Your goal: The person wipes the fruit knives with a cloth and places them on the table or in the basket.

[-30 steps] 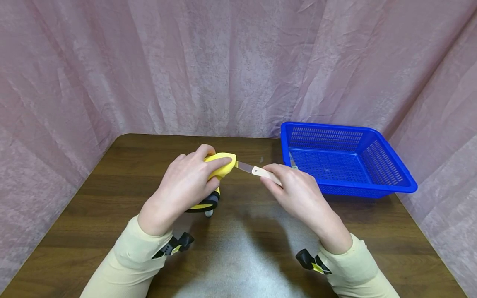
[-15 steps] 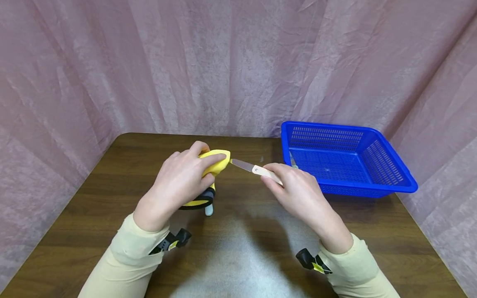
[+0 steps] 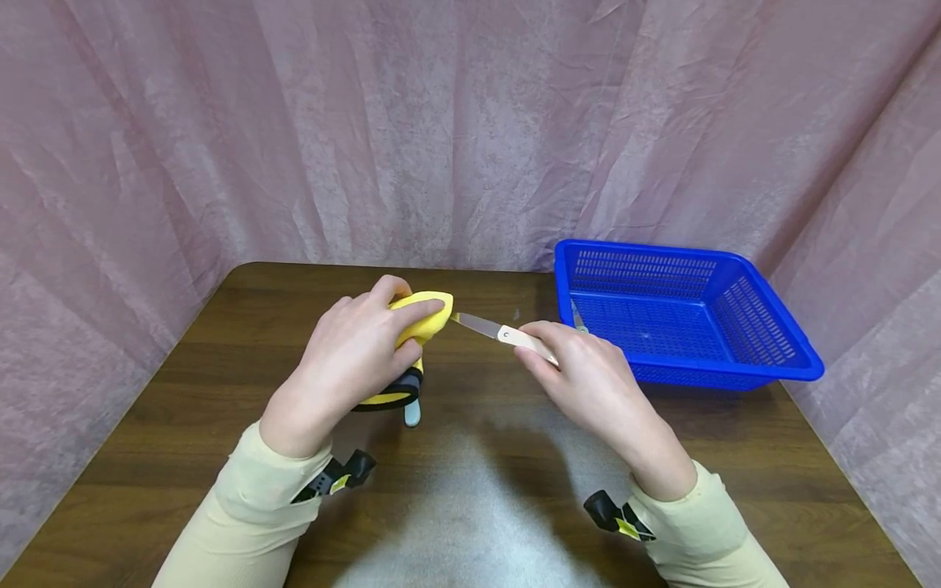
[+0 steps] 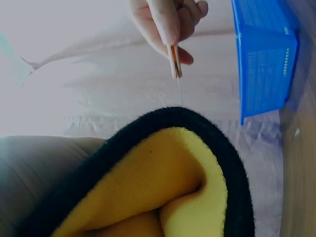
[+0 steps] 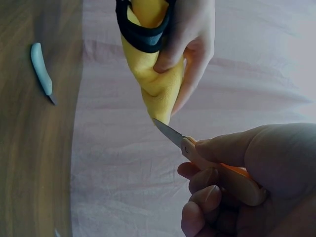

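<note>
My left hand (image 3: 334, 359) pinches a folded yellow cloth (image 3: 435, 322) with a dark grey and black border, held above the table. Opposite it, my right hand (image 3: 591, 376) grips a folding knife (image 3: 525, 342) by its cream handle, with the blade out and pointing left. In the right wrist view the knife's blade (image 5: 169, 132) reaches to the lower end of the yellow cloth (image 5: 160, 98); its tip is at the fabric. Another knife (image 5: 41, 69), with a pale blue handle, lies on the table below the cloth, partly hidden in the head view.
A blue plastic basket (image 3: 750, 377) stands at the back right of the wooden table (image 3: 243, 343). Inside its left end a small pointed blade-like thing (image 3: 578, 318) shows in part. Pink curtains (image 3: 456, 139) hang behind the table and along the sides.
My left hand has moved a little left and away with the cloth, so more of the blade shows. The right hand has stayed almost still, and the pale blue handle is more exposed.
</note>
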Available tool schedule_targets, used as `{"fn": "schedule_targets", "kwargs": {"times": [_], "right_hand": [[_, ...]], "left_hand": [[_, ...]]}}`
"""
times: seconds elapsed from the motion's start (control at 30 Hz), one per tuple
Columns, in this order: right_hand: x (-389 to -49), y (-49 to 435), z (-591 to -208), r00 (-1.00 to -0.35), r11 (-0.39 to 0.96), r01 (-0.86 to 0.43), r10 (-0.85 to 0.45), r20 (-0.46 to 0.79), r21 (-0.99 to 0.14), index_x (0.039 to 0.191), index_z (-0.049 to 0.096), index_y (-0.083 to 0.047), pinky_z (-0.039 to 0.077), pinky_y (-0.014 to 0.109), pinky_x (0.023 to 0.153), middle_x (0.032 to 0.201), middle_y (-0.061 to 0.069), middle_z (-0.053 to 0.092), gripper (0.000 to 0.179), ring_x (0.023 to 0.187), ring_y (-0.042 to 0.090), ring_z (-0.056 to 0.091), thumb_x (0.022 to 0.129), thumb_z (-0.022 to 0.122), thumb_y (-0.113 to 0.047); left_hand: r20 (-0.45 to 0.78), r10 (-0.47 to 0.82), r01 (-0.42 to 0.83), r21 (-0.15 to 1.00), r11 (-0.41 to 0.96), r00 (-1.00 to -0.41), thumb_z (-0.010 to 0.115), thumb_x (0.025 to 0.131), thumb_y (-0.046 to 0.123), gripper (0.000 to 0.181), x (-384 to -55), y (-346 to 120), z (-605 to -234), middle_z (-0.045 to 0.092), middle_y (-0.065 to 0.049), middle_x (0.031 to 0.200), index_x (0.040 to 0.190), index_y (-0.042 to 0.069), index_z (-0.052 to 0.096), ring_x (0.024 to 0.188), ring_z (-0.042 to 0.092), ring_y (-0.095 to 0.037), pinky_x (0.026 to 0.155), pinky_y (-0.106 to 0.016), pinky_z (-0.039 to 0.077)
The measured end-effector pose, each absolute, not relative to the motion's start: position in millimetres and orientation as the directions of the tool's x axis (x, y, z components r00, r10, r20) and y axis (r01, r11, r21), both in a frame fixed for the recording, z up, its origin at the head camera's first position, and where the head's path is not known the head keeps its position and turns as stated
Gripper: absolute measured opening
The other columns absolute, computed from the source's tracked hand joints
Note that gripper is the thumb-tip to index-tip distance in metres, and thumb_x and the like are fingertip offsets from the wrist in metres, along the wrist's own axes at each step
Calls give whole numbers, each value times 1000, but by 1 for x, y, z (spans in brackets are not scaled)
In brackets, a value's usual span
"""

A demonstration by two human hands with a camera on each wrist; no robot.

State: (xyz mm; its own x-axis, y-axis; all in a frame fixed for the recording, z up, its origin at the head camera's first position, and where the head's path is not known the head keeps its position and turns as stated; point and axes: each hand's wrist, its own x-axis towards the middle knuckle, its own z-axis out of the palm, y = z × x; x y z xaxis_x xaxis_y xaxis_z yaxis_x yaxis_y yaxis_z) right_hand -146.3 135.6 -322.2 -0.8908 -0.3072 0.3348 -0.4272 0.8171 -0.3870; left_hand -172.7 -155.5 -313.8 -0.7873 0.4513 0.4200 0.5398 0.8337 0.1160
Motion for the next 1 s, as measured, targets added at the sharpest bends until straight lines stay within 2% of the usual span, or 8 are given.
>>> {"fn": "schedule_targets", "kwargs": {"times": [0.53,1.0], "right_hand": [[-146,136,-322,-890,818,-429,-311,333,-383,123,80,-21,53,49,71,90,-8,69,20,78,19,62,109,70,-31],[-147,135,-322,-888,816,-436,-322,328,-380,122,80,-20,52,46,68,91,-8,68,21,76,17,60,110,68,-33]], "left_hand": [[518,555,654,10,757,-651,81,87,9,55,-153,-131,-312,66,-14,131,139,26,77,79,69,-29,71,-42,50],[527,587,676,-31,736,-614,79,84,7,62,-150,-123,-316,68,-12,127,142,29,75,70,64,-25,67,-38,47]]}}
